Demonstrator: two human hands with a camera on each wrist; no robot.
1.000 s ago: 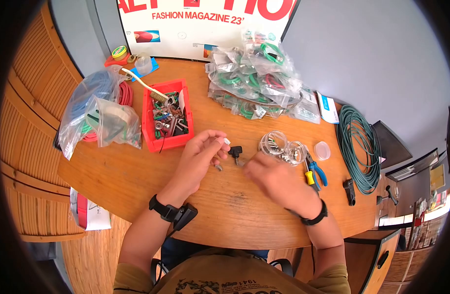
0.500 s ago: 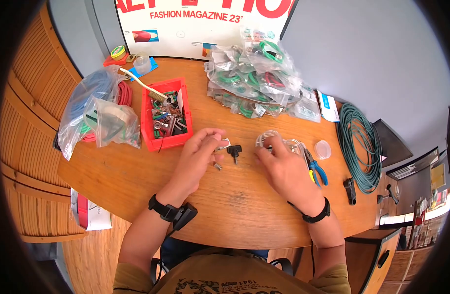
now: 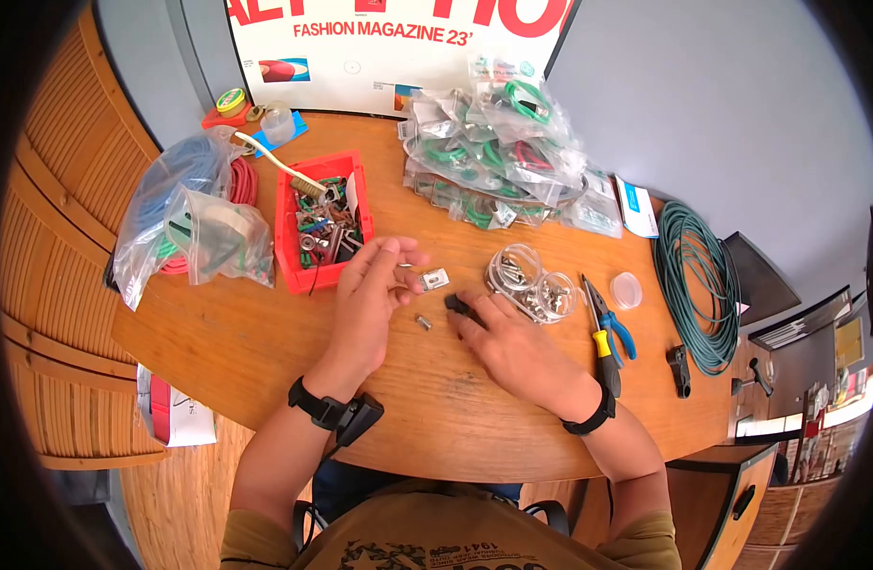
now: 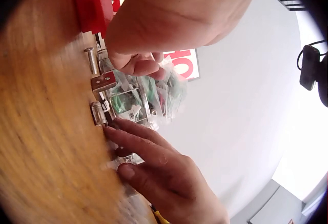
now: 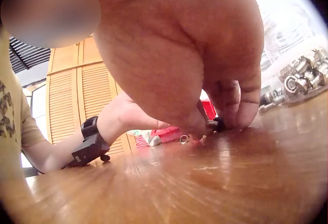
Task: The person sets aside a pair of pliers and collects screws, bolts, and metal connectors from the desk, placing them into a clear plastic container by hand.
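Note:
In the head view my left hand (image 3: 365,294) hovers left of a small metal bracket (image 3: 435,279), its fingers loosely bent and nothing between them. The left wrist view shows that bracket (image 4: 104,81) on the tabletop, with a thin metal pin (image 4: 91,60) and a short metal cylinder (image 4: 97,114) beside it. Down at the table, my right hand (image 3: 512,337) pinches a small black-headed piece (image 3: 457,304) between thumb and fingers. Its metal shank is hidden under the fingers. Only a dark bit of this piece (image 5: 219,124) shows in the right wrist view.
Clear round tubs (image 3: 515,269) of metal fittings stand beyond the right hand, with pliers (image 3: 612,328) to their right. A red bin (image 3: 286,249) of mixed parts is behind the left hand. Bagged cables (image 3: 493,157) pile up at the back; a green cable coil (image 3: 693,285) lies far right.
My left hand has let go of the bracket and drawn back slightly left. My right hand has moved from the clear tubs to the black-headed piece and taken hold of it.

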